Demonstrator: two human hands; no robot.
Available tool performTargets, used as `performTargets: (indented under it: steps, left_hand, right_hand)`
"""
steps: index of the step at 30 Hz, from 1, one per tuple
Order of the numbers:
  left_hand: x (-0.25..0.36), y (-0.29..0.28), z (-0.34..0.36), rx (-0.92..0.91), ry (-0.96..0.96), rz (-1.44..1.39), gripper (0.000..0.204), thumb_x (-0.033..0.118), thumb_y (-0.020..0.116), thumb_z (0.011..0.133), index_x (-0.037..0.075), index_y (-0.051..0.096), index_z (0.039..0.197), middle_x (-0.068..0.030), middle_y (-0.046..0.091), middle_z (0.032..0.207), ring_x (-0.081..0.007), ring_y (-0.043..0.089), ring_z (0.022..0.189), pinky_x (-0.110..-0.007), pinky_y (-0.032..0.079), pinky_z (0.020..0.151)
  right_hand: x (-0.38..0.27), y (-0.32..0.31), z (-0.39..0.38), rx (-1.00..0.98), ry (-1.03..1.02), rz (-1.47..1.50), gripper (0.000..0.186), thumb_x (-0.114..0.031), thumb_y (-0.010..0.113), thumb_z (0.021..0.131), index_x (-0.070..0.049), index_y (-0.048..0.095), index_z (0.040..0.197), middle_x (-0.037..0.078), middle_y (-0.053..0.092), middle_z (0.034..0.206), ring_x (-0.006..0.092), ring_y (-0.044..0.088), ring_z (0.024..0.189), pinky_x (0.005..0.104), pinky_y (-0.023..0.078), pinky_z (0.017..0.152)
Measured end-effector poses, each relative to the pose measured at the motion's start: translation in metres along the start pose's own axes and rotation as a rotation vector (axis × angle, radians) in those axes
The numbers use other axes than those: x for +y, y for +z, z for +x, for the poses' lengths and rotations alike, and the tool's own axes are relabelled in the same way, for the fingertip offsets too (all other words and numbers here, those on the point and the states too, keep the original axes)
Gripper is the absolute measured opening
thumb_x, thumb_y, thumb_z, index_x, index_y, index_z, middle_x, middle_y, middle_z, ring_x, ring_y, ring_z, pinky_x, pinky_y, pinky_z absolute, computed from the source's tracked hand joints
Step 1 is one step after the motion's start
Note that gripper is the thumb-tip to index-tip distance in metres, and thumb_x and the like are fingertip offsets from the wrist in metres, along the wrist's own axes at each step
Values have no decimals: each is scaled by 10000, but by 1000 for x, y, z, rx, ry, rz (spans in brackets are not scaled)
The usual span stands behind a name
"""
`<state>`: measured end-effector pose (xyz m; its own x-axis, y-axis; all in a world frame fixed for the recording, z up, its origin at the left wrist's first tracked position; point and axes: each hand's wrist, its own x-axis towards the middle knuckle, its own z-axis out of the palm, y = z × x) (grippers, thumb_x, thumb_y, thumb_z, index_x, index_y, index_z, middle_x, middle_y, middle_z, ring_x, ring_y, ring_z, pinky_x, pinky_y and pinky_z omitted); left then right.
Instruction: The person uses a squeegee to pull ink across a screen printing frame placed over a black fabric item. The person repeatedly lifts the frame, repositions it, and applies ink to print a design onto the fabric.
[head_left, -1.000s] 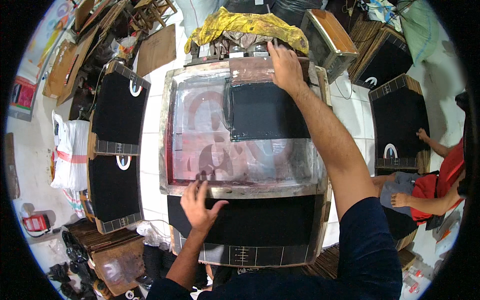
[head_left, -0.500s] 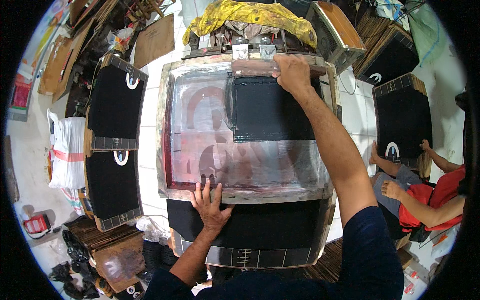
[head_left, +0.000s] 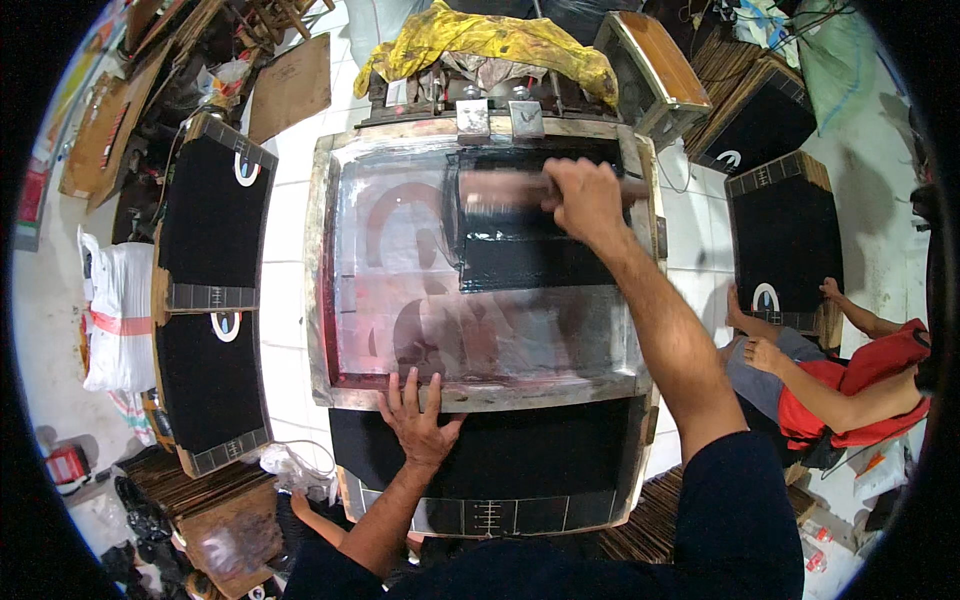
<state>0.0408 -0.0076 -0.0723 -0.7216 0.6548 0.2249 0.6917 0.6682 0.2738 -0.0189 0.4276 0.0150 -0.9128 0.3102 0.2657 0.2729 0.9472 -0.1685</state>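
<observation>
"Squeegee (head_left: 500,190): where does it stand, and what has hold of it?"

"Crosswise over the upper right part of the mesh (head_left: 390,305), blurred. The right hand (head_left: 588,202) is closed round it, right of its middle. Whether its lower edge touches, I cannot tell."

"What needs watching there?"

"Pressure, in my judgement. With the grip off centre, the left end could ride light. Both ends should bear alike, at one steady tilt and pace, across the glossy black patch (head_left: 540,268), which looks like wet ink."

"The frame (head_left: 540,395)?"

"Stained, lying over black cloth (head_left: 540,440) on the surface (head_left: 590,512). The left hand (head_left: 420,435) has its fingers spread over the near rail, clutching nothing. Sound bracing, I judge, if firm enough to prevent a shift."

"And the far side?"

"Two metal plates (head_left: 527,120) at the far rail; a stained yellow cloth (head_left: 480,45) beyond. I would check that rail for play: any slip could smear the ink."
</observation>
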Motion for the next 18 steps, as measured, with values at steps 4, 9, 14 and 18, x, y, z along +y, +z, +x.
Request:
performTargets:
  steps: [4,9,14,18]
  left_hand:
    - [0,0,-1,-10,-10,2,785,510,866,759,176,632,1431,-133,492,1565,-411,315,1528,-647,103,1250]
    - [1,-1,0,-6,-6,-13,803,501,872,754,166,622,1440,-140,489,1567,-414,321,1525,-653,122,1244]
    - [0,-1,3,13,32,0,800,544,850,795,125,617,1436,-146,468,1567,-415,299,1530,-661,131,1243]
    - [3,-4,2,5,21,-21,821,508,875,772,131,606,1450,-138,458,1577,-411,286,1540,-655,138,1245]
  right_hand:
    - [22,22,51,75,46,-75,359,-114,819,746,-124,685,1078,81,734,1052,313,679,1021,507,490,858]
    - [7,14,17,8,44,-125,389,-126,848,705,-137,678,1054,50,717,996,274,692,1023,462,501,851]
    - [-43,-6,-81,18,57,-72,328,-93,812,729,-135,668,1021,42,681,985,273,647,980,445,471,830]
    - [-64,-4,-118,66,70,-52,404,-48,822,694,-144,664,1053,32,660,1020,261,625,959,427,451,820]
